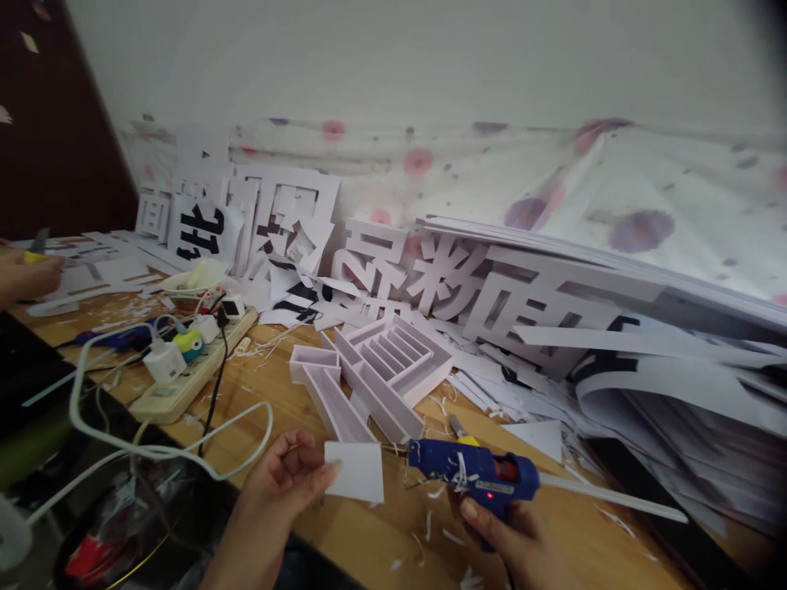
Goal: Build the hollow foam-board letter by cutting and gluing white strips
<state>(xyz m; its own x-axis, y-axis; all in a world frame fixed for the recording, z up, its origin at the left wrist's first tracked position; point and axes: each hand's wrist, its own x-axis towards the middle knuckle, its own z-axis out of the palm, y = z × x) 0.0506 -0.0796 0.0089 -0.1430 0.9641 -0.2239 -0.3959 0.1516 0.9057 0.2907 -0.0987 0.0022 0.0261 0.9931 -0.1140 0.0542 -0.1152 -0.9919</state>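
Between the thumb and fingers of my left hand (286, 475) is a small rectangular white board piece (357, 473). My right hand (501, 524) grips a blue hot glue gun (470, 469) by its handle, with a red light lit on its side. A long white glue stick (615, 496) sticks out of the gun's back. The nozzle points left, at the right edge of the board piece; whether they touch I cannot tell. Just beyond my hands lies a white board character with raised walls (393, 365), hollow side up.
A power strip (184, 373) with chargers and looping white cables lies to the left. Cut-out white character boards (443, 279) lean along the wall. White sheets (645, 410) pile up at right. At far left, another person's hand (28, 274) holds a yellow cutter.
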